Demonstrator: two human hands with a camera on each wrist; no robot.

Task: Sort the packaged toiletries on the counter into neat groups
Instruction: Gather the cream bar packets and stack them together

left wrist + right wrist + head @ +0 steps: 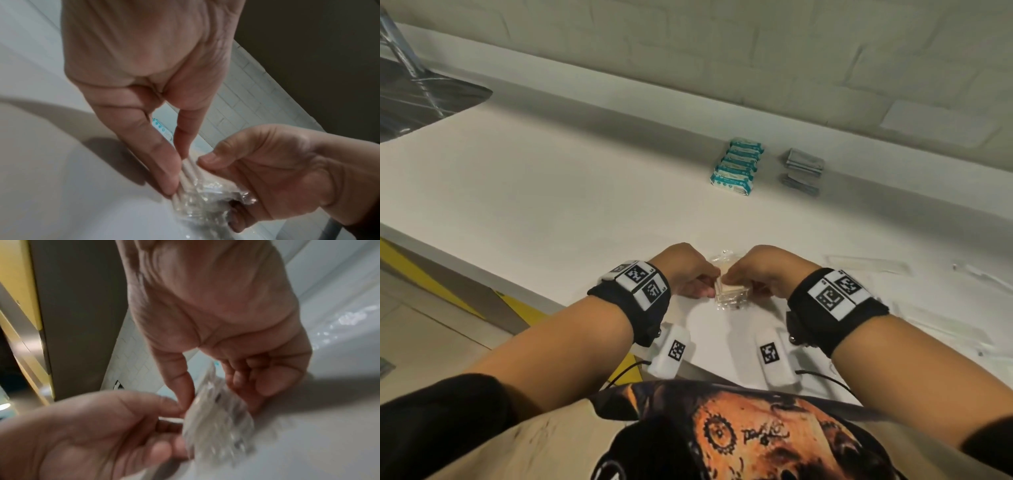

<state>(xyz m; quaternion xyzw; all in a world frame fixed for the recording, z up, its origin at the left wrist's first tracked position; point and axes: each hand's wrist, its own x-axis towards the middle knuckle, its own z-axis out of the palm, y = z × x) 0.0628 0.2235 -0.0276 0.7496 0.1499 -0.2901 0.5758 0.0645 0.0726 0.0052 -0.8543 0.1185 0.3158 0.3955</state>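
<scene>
Near the counter's front edge, both hands hold a small bundle of clear plastic packets (730, 292) with pale sticks inside. My left hand (700, 279) pinches the left end of the packets (197, 186) between thumb and fingers (164, 170). My right hand (751, 275) curls round the right side of the packets (216, 418), thumb on top. The bundle sits just on or above the counter; contact is hidden. Further back lie a row of teal-and-white packets (738, 166) and a stack of grey sachets (802, 169).
More clear packets (866, 265) lie scattered on the white counter (551, 192) to the right. A metal sink (421, 96) is at the far left. A tiled wall (722, 51) runs behind. The counter's front edge slants down from the left.
</scene>
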